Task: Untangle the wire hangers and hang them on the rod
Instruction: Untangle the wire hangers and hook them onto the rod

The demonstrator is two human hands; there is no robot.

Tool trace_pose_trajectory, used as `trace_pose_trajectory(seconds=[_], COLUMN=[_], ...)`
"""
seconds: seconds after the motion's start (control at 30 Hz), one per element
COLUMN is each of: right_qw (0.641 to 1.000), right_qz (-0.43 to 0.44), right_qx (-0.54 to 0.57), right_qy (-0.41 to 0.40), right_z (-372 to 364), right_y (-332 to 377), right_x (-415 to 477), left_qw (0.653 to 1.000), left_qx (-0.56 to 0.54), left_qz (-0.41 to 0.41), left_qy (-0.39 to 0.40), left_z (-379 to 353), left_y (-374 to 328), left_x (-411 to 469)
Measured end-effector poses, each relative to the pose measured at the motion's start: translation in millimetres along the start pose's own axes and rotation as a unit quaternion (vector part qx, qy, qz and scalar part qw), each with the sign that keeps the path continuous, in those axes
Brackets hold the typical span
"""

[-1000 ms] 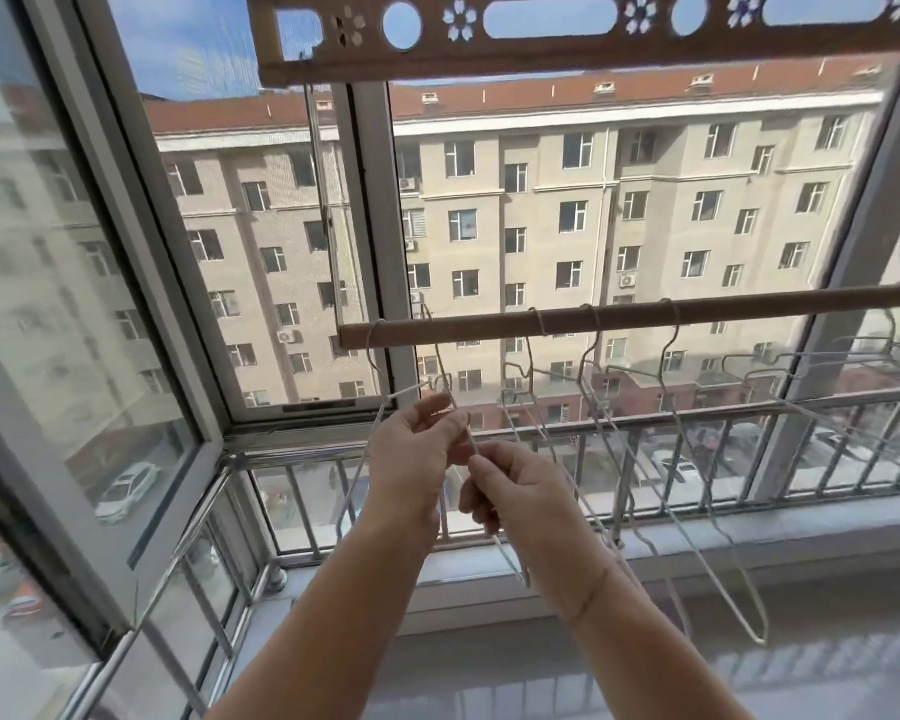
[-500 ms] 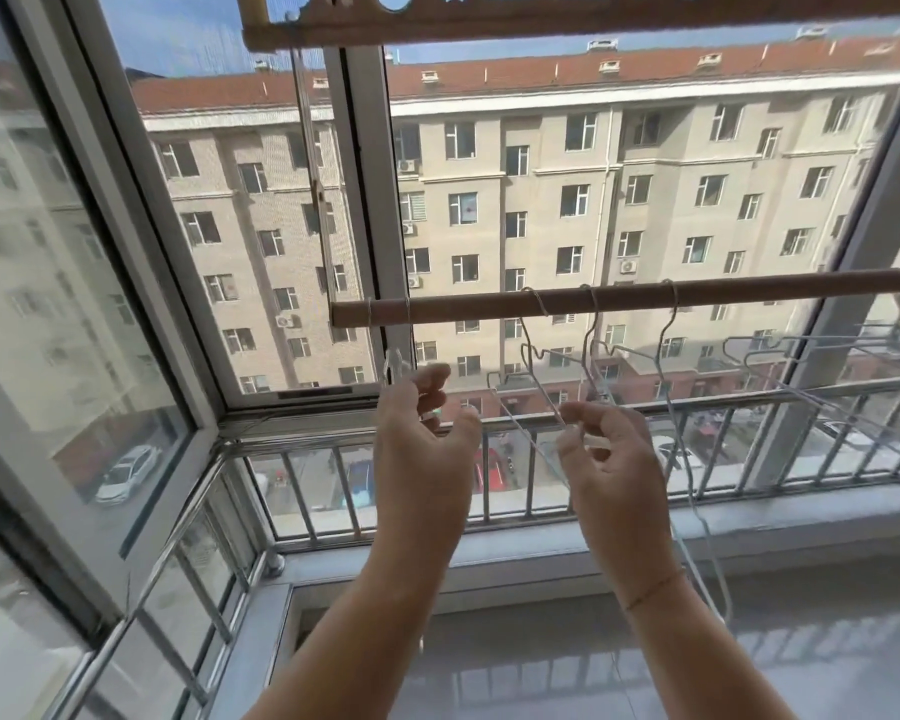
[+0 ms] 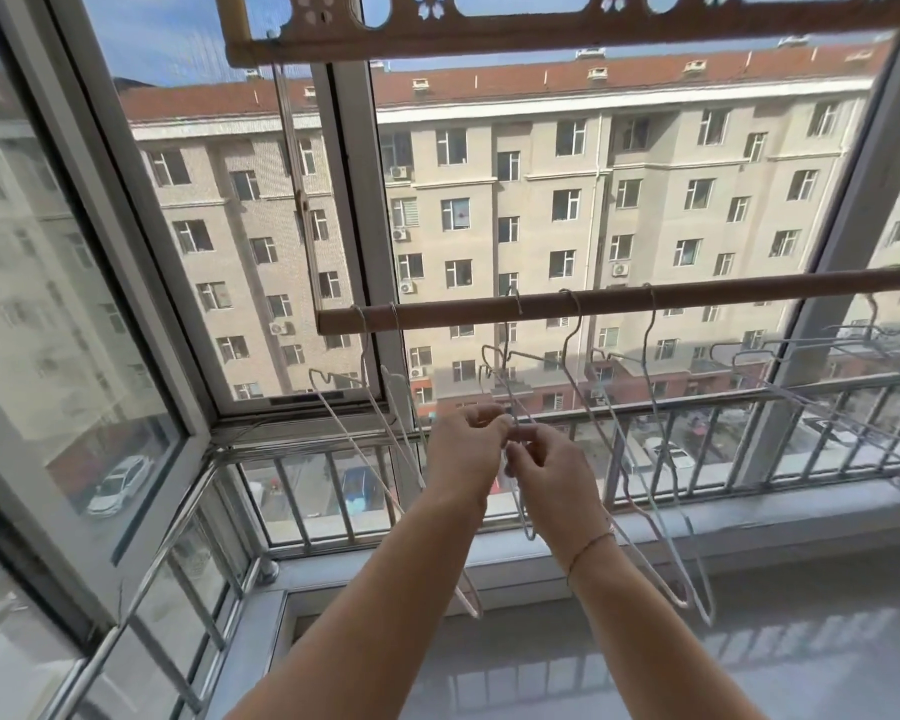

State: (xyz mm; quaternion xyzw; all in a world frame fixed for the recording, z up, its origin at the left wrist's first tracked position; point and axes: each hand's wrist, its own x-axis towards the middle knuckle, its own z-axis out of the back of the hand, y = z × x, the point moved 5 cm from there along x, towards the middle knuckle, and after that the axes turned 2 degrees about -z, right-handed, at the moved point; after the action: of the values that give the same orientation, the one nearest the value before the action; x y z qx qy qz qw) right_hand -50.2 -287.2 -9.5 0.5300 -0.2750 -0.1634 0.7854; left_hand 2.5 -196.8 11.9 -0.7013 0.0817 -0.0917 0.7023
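Both forearms reach up from the near edge, a thin bracelet [image 3: 591,545] on the R wrist. L hand [image 3: 463,449] and R hand [image 3: 552,475] meet fingertip to fingertip, fingers of both curled in and pinching the same thin wire of the middle hanger [image 3: 504,356]. It's pale grey-white bent wire w/ its hook over the rod [image 3: 697,298] and its lower loop dangling below the hands. A left pair of hangers [image 3: 392,379] hooks on near the rod's L end, frames slanting down toward the viewer. Two right hangers [image 3: 649,317] hang just R of the hands, long and skewed. A far-right bunch [image 3: 801,348] lies overlapped and tilted. The rod is brown and runs L–R across the window. Behind it are a metal railing [image 3: 749,407] and grey sill [image 3: 749,527], then a beige apt block [image 3: 541,200] w/ red roof; no signage is readable at this res.
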Motion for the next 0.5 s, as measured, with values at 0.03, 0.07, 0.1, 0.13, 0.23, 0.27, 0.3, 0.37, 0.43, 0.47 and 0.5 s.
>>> trace_pose_trajectory(seconds=[0.03,0.07,0.1,0.13,0.23,0.27,0.3,0.37,0.43,0.47,0.5], right_qw=[1.0,1.0,1.0,1.0,1.0,1.0,0.999,0.999,0.998,0.998,0.998], right_qz=[0.004,0.005,0.004,0.004,0.008,0.012,0.015,0.016,0.011,0.011,0.011], right_qx=[0.002,0.003,0.004,0.003,-0.018,-0.029,-0.036,-0.045,-0.051,-0.055,-0.054], right_qy=[-0.008,-0.014,-0.016,-0.016,-0.005,0.001,0.006,0.013,0.019,0.018,0.015], right_z=[1,1,1,0,-5,-7,-8,-8,-6,-3,0], right_y=[4,7,10,12,17,17,15,7,-5,-10,-15], right_x=[2,6,10,14,24,25,24,17,3,-5,-13], left_qw=[1.0,1.0,1.0,1.0,1.0,1.0,1.0,1.0,1.0,0.999,0.999], left_qx=[-0.003,-0.008,-0.007,-0.007,-0.009,-0.013,-0.013,-0.005,-0.002,0.002,0.013], left_qz=[-0.002,-0.003,-0.004,-0.005,-0.009,-0.007,-0.007,-0.004,0.019,0.03,0.037], left_qy=[0.002,0.004,0.005,0.003,-0.001,0.0,0.005,0.016,0.024,0.027,0.027], left_z=[-1,-1,-2,-3,-2,-2,-1,0,3,5,8], left_y=[-2,-4,-6,-7,-11,-10,-8,-2,11,17,22], left_x=[1,2,5,6,8,8,7,1,-6,-10,-15])
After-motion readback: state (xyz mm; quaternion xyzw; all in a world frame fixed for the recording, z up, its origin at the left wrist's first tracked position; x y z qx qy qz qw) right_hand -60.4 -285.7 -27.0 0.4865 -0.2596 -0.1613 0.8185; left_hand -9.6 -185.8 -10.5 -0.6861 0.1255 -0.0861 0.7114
